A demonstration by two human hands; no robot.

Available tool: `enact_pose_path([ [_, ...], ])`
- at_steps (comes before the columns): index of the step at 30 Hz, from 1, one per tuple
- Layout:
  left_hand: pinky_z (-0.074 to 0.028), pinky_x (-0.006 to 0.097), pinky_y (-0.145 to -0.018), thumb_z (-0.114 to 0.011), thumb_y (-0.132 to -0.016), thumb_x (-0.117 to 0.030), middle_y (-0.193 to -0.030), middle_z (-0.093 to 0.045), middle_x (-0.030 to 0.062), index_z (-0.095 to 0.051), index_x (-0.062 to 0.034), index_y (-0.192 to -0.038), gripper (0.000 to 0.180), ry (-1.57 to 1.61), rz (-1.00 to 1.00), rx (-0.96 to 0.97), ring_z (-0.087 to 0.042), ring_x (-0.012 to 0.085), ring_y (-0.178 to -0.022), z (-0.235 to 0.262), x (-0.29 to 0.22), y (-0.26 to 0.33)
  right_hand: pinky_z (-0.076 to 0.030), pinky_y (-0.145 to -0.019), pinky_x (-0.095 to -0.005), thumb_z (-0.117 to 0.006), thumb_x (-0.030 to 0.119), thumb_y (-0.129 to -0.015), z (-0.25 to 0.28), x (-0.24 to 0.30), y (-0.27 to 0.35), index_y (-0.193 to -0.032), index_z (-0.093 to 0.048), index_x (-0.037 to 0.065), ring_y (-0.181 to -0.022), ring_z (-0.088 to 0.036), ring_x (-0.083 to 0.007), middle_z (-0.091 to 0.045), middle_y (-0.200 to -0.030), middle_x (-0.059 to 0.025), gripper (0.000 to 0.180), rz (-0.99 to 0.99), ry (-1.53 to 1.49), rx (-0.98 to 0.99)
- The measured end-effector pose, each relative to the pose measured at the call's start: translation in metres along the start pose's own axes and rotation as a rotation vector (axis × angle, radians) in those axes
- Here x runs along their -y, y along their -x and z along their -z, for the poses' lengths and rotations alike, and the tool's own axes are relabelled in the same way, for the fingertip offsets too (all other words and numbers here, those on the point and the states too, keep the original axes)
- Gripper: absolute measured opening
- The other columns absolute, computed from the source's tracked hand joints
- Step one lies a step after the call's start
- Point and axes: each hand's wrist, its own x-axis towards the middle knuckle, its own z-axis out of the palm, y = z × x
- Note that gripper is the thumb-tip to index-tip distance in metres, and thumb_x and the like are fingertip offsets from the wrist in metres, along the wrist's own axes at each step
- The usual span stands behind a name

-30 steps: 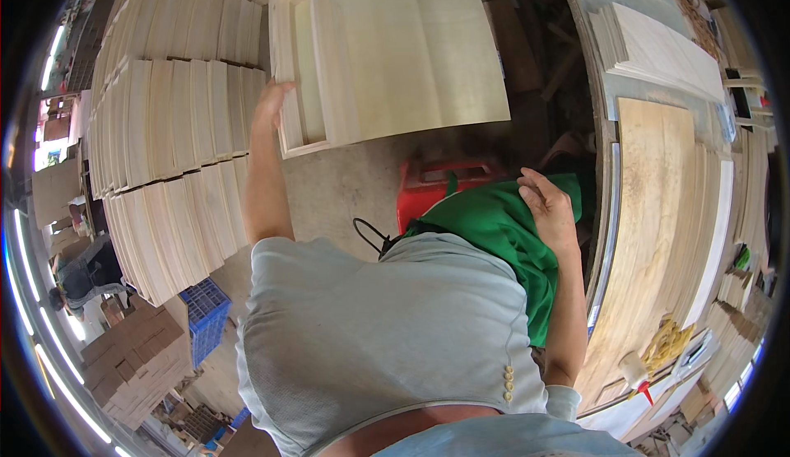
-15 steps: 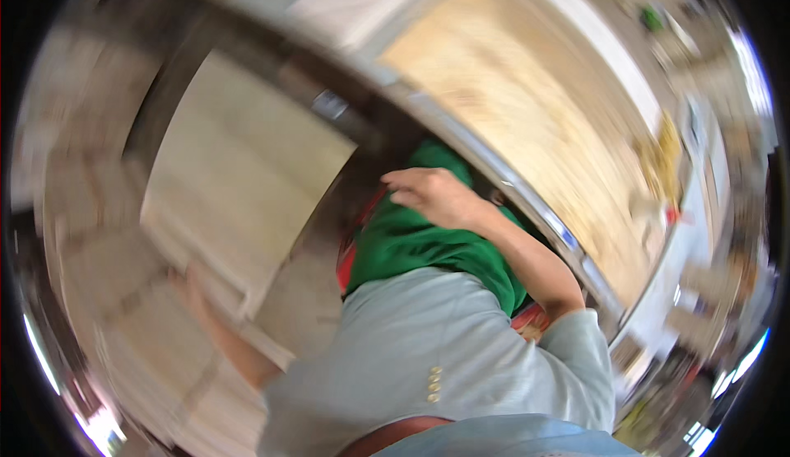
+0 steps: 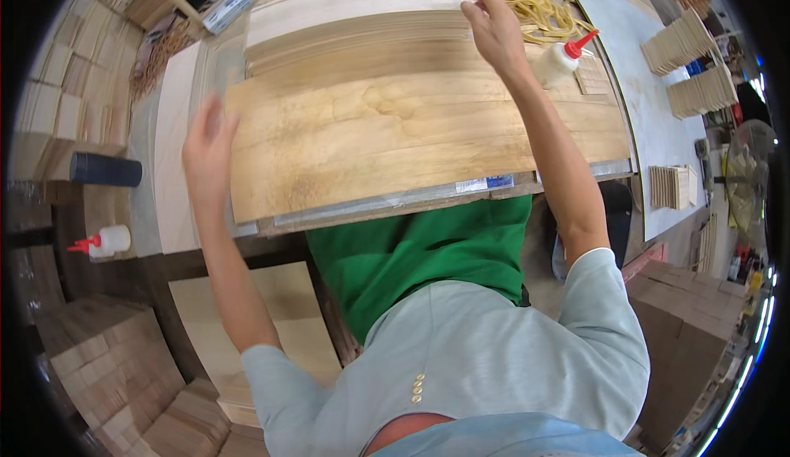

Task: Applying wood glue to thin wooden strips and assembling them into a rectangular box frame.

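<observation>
A wide wooden board [image 3: 387, 128] with brown grain lies flat on the bench before me. Behind it is a stack of long pale strips [image 3: 362, 8]. My right hand [image 3: 498, 35] reaches over the board to the stack's right end, fingers loosely bent and apart; whether they touch the wood I cannot tell. Somewhat blurred, my left hand [image 3: 208, 148] hovers by the board's left edge, beside a pale plank [image 3: 177, 148]; its thumb stands off from the fingers and nothing shows in it. Near my right forearm stands a white glue bottle [image 3: 559, 62] with a red nozzle.
Yellow bands [image 3: 535, 0] lie heaped at the back right. A dark cylinder [image 3: 105, 169] and a second glue bottle [image 3: 111, 241] are on the left. Stacked wood blocks [image 3: 115, 358] stand lower left, a pale panel [image 3: 255, 317] below the bench. A fan [image 3: 750, 181] is far right.
My view and body have turned from the pale panel on the left to face the bench. Both hands have moved up and forward over the bench, the left one leaving the panel.
</observation>
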Motion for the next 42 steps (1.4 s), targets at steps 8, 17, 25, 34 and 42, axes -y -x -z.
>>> enact_pose_path([
  [8,-0.045,0.035,-0.095,-0.073,-0.075,-0.045,-0.125,-0.06,0.0225,-0.051,0.0042,-0.132,0.078,-0.383,0.115,0.2,-0.061,0.0321,-0.109,-0.053,0.04,-0.165,-0.05,-0.078,-0.0385,-0.067,0.027,-0.081,-0.012,-0.04,-0.044,-0.106,-0.066,-0.001,-0.083,-0.067,-0.0294,-0.069,-0.086,-0.0183,0.037,-0.352,0.091,0.197],
  [17,-0.048,0.036,-0.09,-0.08,-0.068,-0.033,-0.124,-0.06,0.0239,-0.052,0.0055,-0.131,0.079,-0.28,0.115,-0.035,-0.063,0.0286,-0.108,-0.064,0.039,-0.158,-0.05,-0.08,-0.0339,-0.069,0.029,-0.081,-0.012,-0.041,-0.047,-0.113,-0.066,0.0,-0.087,-0.066,-0.0248,-0.07,-0.095,-0.0151,0.043,-0.258,0.188,0.182],
  [25,-0.046,0.034,-0.094,-0.078,-0.072,-0.027,-0.127,-0.059,0.0224,-0.052,0.008,-0.129,0.072,-0.313,-0.039,-0.077,-0.059,0.0261,-0.113,-0.066,0.05,-0.164,-0.047,-0.076,-0.0429,-0.064,0.025,-0.077,-0.026,-0.067,-0.048,-0.09,-0.065,0.003,-0.086,-0.063,-0.0323,-0.065,-0.083,-0.02,0.026,-0.145,0.18,0.027],
  [34,-0.043,0.035,-0.098,-0.073,-0.082,-0.02,-0.124,-0.06,0.0204,-0.054,0.0054,-0.127,0.055,-0.238,0.042,0.025,-0.058,0.0256,-0.113,-0.06,0.012,0.005,-0.05,-0.082,-0.0378,-0.066,0.026,-0.085,0.071,-0.024,0.089,-0.123,-0.058,-0.004,-0.092,-0.066,-0.0293,-0.067,-0.102,-0.0227,0.049,-0.262,0.187,0.256],
  [42,-0.045,0.035,-0.093,-0.071,-0.081,-0.009,-0.124,-0.056,0.0163,-0.055,0.0023,-0.126,0.049,-0.121,0.26,0.06,-0.057,0.0249,-0.106,-0.048,0.013,0.115,-0.045,-0.089,-0.0437,-0.071,0.016,-0.079,0.106,0.017,0.155,-0.121,-0.054,-0.006,-0.101,-0.055,-0.0406,-0.061,-0.105,-0.0255,0.05,-0.192,0.18,0.418],
])
